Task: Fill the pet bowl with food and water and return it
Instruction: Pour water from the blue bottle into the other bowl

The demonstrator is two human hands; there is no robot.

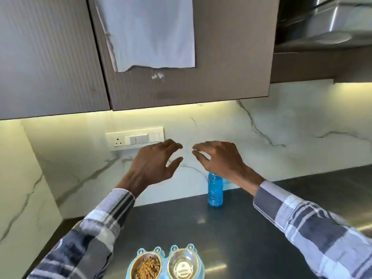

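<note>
A light blue double pet bowl (166,258) sits on the dark counter at the bottom of the view. Its left steel dish (148,265) holds brown kibble; its right dish (183,264) looks shiny, and I cannot tell whether it holds water. A blue plastic water bottle (215,191) stands upright by the marble backsplash. My left hand (154,163) and my right hand (218,158) are raised in the air above the counter, fingers loosely spread, holding nothing. My right wrist hides the bottle's top.
Brown wall cabinets (181,87) hang overhead, with a white paper sheet (149,33) stuck on one door. A switch and socket panel (134,138) is on the backsplash. The dark counter (251,228) runs to the right. A steel hood (332,23) is at top right.
</note>
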